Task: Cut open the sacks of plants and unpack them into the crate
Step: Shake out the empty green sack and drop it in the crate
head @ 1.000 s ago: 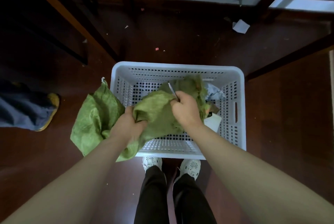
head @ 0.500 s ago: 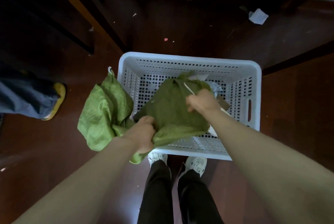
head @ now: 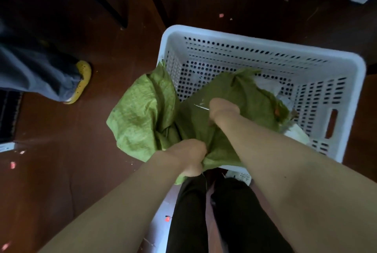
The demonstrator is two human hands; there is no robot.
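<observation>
Left hand [head: 189,157] clutching crumpled woven green sack [head: 138,116] (near edge), right hand [head: 223,110] gripping thin blade [head: 201,107], perforated white crate [head: 265,48] beneath

Dim, soft with motion blur; the white crate [head: 263,46] is the brightest area, the floor [head: 51,171] beyond it dark, edges wide-angle bowed.

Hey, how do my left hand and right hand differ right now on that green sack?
The left hand grips a bunched fold of the sack; the right hand holds a thin blade that points to the left. The left hand is at the near rim of the crate, close to the body; the right hand is farther out, over the crate. Both are curled and on the same sack.
</observation>
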